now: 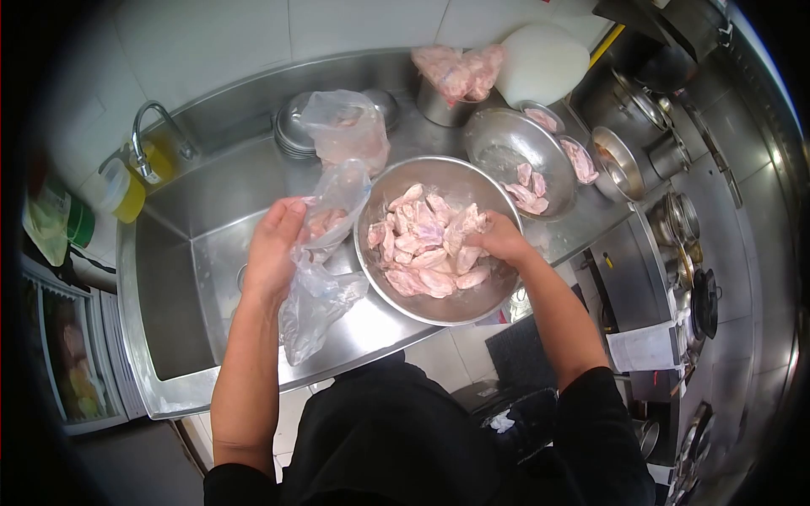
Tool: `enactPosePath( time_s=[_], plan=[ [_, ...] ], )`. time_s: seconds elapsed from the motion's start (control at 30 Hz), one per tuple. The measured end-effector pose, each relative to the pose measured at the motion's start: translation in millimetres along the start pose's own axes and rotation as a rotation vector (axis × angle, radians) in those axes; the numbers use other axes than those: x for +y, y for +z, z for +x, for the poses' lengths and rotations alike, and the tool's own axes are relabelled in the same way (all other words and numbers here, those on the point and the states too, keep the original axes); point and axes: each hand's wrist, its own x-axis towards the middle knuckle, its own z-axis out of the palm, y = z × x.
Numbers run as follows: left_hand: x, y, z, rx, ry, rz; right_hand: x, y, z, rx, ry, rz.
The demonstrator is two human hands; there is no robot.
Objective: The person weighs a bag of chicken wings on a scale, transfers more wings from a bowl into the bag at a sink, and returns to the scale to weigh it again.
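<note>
A large steel bowl [371,274] full of raw chicken wings [413,236] stands on the counter in front of me. My left hand [277,240] is closed on the rim of a clear plastic bag [316,312], left of the bowl. Some pale pink meat shows through the bag's upper part. Over the bowl's right side, my right hand [499,240] is closed around a chicken wing [466,226] on top of the pile; its fingertips are partly hidden. Behind the bag lies another plastic bag [346,126] with pink meat in it.
The sink [177,312] with its tap [148,139] is at the left. A second steel bowl [489,139], holding several wing pieces, stands at the right behind. Bagged meat [460,72] tops a steel pot [443,110]. Stacked metal plates [291,126] stand behind the sink; cookware lines the right.
</note>
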Motion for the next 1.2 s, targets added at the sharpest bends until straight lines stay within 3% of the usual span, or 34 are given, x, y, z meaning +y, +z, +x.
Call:
enactPosePath(
  time_s=[0.2, 0.3, 0.5, 0.6, 0.73, 0.83, 0.93, 1.03, 1.2],
  plan=[
    [-0.4, 1.2, 0.1, -0.016, -0.018, 0.024, -31.1, 7.5, -7.1, 0.074, -0.007, -0.379],
    [-0.5, 6.1, -1.1, -0.005, -0.013, 0.015, -14.3, 11.9, 2.0, 0.161, -0.013, -0.405],
    [-1.5, 9.7, -2.9, -0.029, 0.008, 0.011, -12.2, 7.4, 4.8, 0.116, 0.098, -0.350],
    [0.3, 7.3, -3.9, -0.015, 0.015, 0.046, -15.8, 2.7, 2.4, 0.133, 0.020, -0.594],
    [3.8, 1.7, -7.6, 0.001, -0.009, 0.066, -34.9, -5.3, -15.1, 0.220, 0.009, -0.511],
    [-5.1, -1.2, -1.8, 0.011, 0.010, 0.065, -47.3, -9.0, -32.9, 0.093, -0.143, -0.475],
    [-3.1, 1.8, -4.5, 0.014, 0.006, 0.056, -66.6, 11.4, -49.9, -0.158, -0.167, -0.510],
    [-2.7, 4.4, -5.9, 0.017, 0.014, 0.038, -46.4, 43.2, -36.7, -0.387, -0.296, -0.673],
    [2.7, 3.4, -10.3, -0.003, -0.002, 0.032, -37.8, 81.4, -38.9, -0.248, -0.398, -0.873]
  ],
)
